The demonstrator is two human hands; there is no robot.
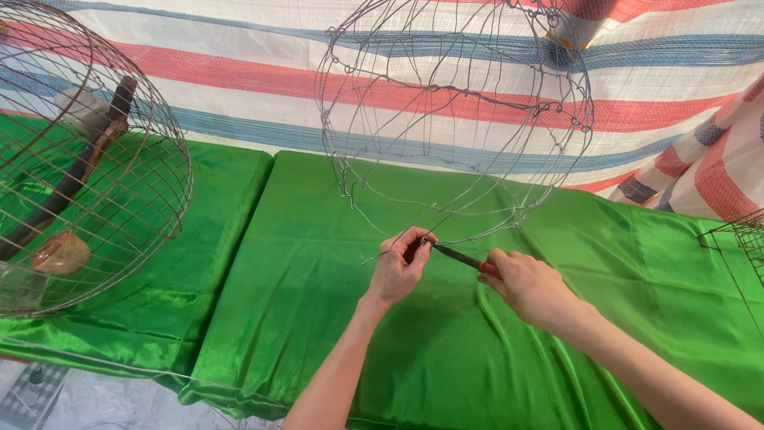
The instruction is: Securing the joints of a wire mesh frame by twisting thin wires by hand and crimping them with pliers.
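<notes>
A half-built round wire cage (458, 103) stands on the green satin cloth (318, 263) at the middle of the table. My left hand (398, 267) pinches a loose wire end at the cage's bottom front. My right hand (529, 288) grips red-handled pliers (465, 258) whose dark jaws meet the same wire right beside my left fingers.
A finished rusty wire cage (87, 159) sits at the left, with a hammer (87, 147) and a stone (61, 252) seen through its bars. Another wire piece (736, 239) pokes in at the right edge. A striped red, white and blue tarp (239, 80) hangs behind.
</notes>
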